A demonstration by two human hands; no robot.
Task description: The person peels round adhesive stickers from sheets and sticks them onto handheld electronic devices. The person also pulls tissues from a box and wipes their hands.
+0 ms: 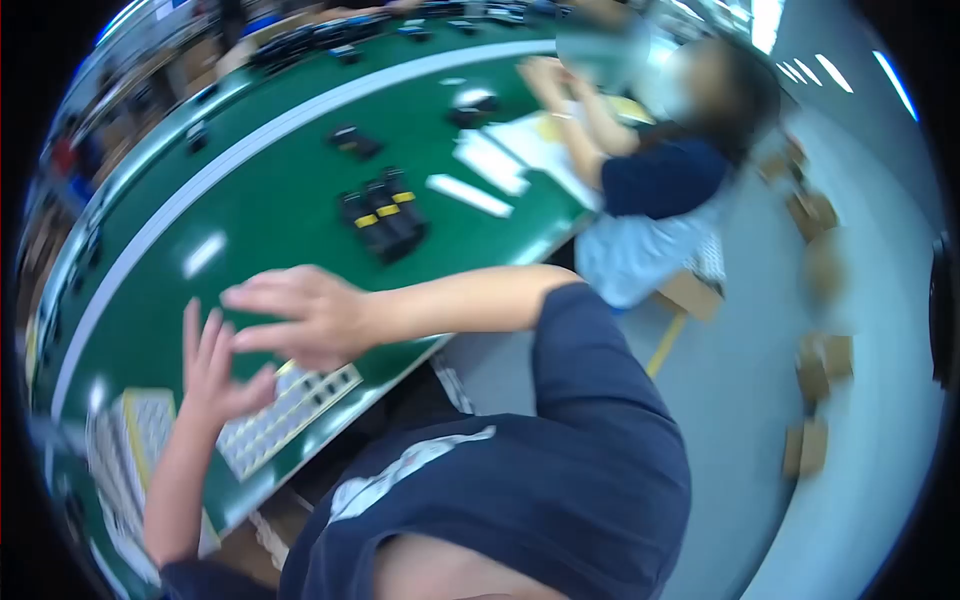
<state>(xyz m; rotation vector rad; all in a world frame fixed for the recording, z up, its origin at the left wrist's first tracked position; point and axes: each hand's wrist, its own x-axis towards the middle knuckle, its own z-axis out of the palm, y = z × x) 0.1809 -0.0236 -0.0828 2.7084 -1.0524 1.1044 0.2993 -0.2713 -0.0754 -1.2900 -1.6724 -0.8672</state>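
Note:
Both of my hands hover over the near edge of the green table, close to each other. My left hand (212, 372) is raised with its fingers stretched out and apart, and I see nothing in it. From the right, my right hand (308, 318) reaches across with its fingers extended toward the left one; it also looks bare, though slightly blurred. Below them lies a yellow-edged white sheet (262, 432) with rows of pale patches and several dark squares, partly hidden by my hands. A cluster of black devices with yellow bands (385, 215) stands farther in on the table.
A green table (270, 215) carries a pale curved strip. White strips (470, 195), another black item (355, 141) and a stack of sheets (130, 450) lie on it. A co-worker (665, 175) sits at the right. Cardboard boxes (815, 365) line the floor.

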